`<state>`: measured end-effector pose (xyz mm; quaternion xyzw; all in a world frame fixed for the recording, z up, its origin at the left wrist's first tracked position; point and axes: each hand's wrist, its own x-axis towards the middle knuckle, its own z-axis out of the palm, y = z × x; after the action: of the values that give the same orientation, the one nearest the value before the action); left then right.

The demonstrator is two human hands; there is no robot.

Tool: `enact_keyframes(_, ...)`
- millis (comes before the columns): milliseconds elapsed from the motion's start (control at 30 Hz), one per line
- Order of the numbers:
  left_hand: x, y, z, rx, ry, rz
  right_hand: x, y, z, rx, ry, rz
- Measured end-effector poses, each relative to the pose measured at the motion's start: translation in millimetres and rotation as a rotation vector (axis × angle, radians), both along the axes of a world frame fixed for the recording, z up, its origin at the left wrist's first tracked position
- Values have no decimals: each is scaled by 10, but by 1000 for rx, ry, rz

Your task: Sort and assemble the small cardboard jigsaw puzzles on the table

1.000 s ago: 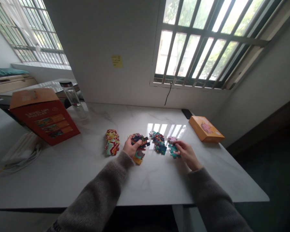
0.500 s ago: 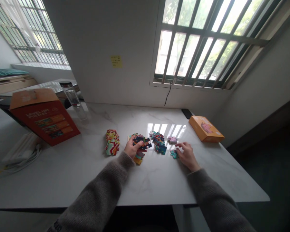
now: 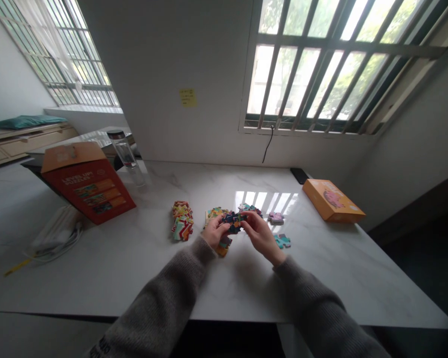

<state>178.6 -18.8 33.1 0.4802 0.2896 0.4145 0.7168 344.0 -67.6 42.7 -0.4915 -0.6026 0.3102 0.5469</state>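
Observation:
Dark blue puzzle pieces (image 3: 232, 222) are held in my left hand (image 3: 213, 232), its thumb pressed on top of them. My right hand (image 3: 259, 232) pinches the right end of these same pieces. Under and behind my left hand lies a yellow-green pile of pieces (image 3: 217, 213), partly covered. Beyond my right hand a dark, multicoloured pile (image 3: 251, 208) is mostly hidden. A small stack of pink pieces (image 3: 276, 218) and some teal pieces (image 3: 282, 241) rest to the right. Red, yellow and green pieces (image 3: 182, 221) form a heap on the left.
An orange box (image 3: 332, 200) and a black phone (image 3: 299, 175) lie at the table's right back. On the left stand a red puzzle box (image 3: 93, 184), a clear bottle (image 3: 123, 149) and a white power strip with cable (image 3: 59, 226). The white table (image 3: 239, 288) ends at its front edge.
My right hand has moved left from the teal pieces to the pieces in my left hand and now grips them. The view has shifted slightly, so everything sits further right.

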Motion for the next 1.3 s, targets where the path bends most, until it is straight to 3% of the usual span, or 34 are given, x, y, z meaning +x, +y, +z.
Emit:
enact_keyframes(200,-45,-6,39,167,150,-11,9,-97,-26,-134,246,79)
enact_keyframes(367,-50,-1,43,129,158,12,8,-96,-30,-151,356,23)
enact_keyframes(600,-23,-21,43,131,141,54,-15,-109,-73,-115,332,64)
enact_keyframes(867,-61,91,29,-27,-24,184,133,-114,-19,-145,498,-42)
enact_keyframes(967,-79,135,16,-24,-44,221,239,-208,9,-167,272,20)
enact_keyframes(1133,-68,129,-13,14,-14,174,240,-470,31,-147,-417,141)
enact_keyframes(1300,-66,55,19,98,71,106,183,-583,-12,-92,-729,128)
